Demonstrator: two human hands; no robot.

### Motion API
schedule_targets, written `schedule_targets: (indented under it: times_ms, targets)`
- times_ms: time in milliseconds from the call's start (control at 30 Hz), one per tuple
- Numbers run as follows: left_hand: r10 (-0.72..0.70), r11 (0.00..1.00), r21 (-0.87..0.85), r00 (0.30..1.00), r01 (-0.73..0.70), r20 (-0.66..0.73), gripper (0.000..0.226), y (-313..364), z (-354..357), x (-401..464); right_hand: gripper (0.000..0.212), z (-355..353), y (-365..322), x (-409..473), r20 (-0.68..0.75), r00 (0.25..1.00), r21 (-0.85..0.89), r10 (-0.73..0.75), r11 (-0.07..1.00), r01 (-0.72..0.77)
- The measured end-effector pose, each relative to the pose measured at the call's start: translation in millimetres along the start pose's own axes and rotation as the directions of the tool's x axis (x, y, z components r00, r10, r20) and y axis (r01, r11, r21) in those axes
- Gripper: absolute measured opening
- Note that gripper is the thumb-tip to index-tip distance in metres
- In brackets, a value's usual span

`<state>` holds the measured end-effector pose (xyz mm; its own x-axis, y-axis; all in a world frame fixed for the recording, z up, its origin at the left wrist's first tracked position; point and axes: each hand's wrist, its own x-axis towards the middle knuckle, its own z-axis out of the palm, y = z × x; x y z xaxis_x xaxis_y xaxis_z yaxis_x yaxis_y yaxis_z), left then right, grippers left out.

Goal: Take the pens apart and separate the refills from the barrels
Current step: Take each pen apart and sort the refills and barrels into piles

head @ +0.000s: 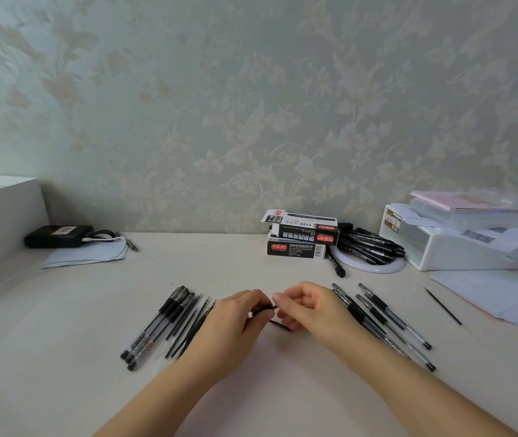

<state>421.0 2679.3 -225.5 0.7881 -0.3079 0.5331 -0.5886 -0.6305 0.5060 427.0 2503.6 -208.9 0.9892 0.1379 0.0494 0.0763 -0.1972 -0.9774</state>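
Pen (pixel 272 308) was pinched at table centre between curled left hand (pixel 238 313) and right hand (pixel 306 305). Barrel best held steady, tip unscrewed gently. Refills (pixel 193 326) were piled left; whole pens (pixel 380 320) right.

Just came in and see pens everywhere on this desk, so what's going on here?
A person is taking pens apart. Both hands, left hand and right hand, grip one dark pen between them at the desk's middle. To the left lie barrels with thin refills beside them. To the right lies a row of pens, with one lone refill further right. More pens are heaped behind, beside two pen boxes.
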Motion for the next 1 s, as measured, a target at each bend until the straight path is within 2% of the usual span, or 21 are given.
schedule_targets:
  times_ms: [133,233,400,467,567,633,733,833,1000]
  targets:
    - [-0.003,1.0,-0.002,1.0,0.003,0.014,0.006,1.9,-0.1,-1.1,0.011,0.7,-3.4,1.1,0.018,0.999,0.079,0.044,0.996,-0.045]
    - [-0.047,0.999,-0.005,0.999,0.047,0.024,0.008,1.2,-1.6,-0.7,0.006,1.7,-1.3,2.1,0.013,1.0,0.131,0.021,0.991,-0.022]
    - [-0.108,0.994,0.01,0.993,0.108,0.044,0.014,0.8,-3.2,0.0,0.007,9.9,6.0,5.3,-0.101,0.994,0.168,-0.051,0.983,0.067]
    - [-0.127,0.992,0.008,0.991,0.126,0.042,0.012,1.3,-4.2,-0.5,0.007,5.6,7.7,6.9,-0.183,0.977,0.066,-0.11,0.99,0.124]
    - [-0.148,0.989,0.01,0.988,0.148,0.046,0.012,1.0,-5.6,-1.8,0.011,-4.5,12.8,4.0,-0.222,0.945,-0.264,-0.24,0.948,0.179]
    - [-0.152,0.988,0.035,0.987,0.15,0.05,0.014,-0.4,-5.8,-2.4,0.011,-8.7,15.8,0.4,-0.112,0.945,-0.413,-0.306,0.88,0.236]
    - [-0.151,0.987,0.057,0.988,0.148,0.043,0.015,-2.2,-5.6,-2.6,0.005,-6.1,19.6,-1.8,0.156,0.925,-0.587,-0.346,0.721,0.368]
    - [-0.13,0.99,0.062,0.991,0.128,0.03,0.017,-3.4,-4.5,-2.6,0.006,-0.2,22.9,-2.4,0.238,0.906,-0.624,-0.351,0.66,0.419]
    - [-0.117,0.993,0.037,0.993,0.116,0.022,0.019,-2.8,-3.1,-1.8,0.009,1.3,23.1,-3.1,0.169,0.925,-0.599,-0.34,0.71,0.37]
